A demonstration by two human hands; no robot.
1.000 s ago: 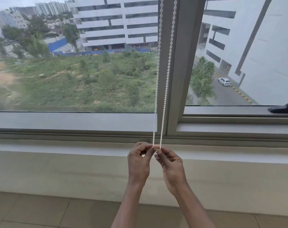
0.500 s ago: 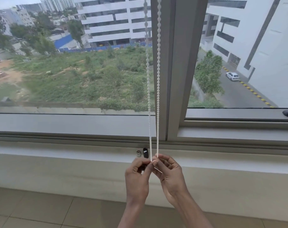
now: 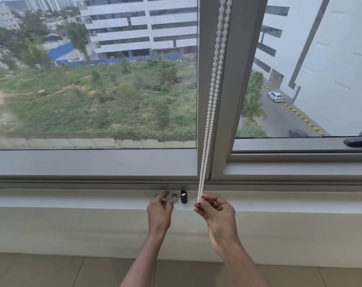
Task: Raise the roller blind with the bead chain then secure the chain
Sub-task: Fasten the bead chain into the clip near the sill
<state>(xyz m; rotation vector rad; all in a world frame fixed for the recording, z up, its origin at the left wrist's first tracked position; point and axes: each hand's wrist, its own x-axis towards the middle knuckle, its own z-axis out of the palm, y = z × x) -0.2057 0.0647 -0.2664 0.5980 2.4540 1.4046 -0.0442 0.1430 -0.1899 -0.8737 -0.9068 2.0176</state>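
A white bead chain (image 3: 209, 112) hangs as a double strand in front of the grey window mullion (image 3: 233, 85), down to the sill. My right hand (image 3: 215, 210) pinches the bottom of the chain loop between thumb and fingers. My left hand (image 3: 160, 210) is off the chain, its fingers loosely curved beside a small silver fitting (image 3: 174, 197) on the sill. A black chain holder (image 3: 183, 196) stands just right of that fitting, between my two hands. The roller blind itself is out of view above.
The white window sill (image 3: 72, 200) runs across the view, with a pale wall below and floor tiles (image 3: 41, 270) at the bottom. A dark window handle (image 3: 359, 140) lies on the right frame. Buildings and a green lot show through the glass.
My left hand has let go of the chain and moved left, beside the silver fitting. My right hand still pinches the chain's bottom. The camera has shifted, bringing the fittings into view.
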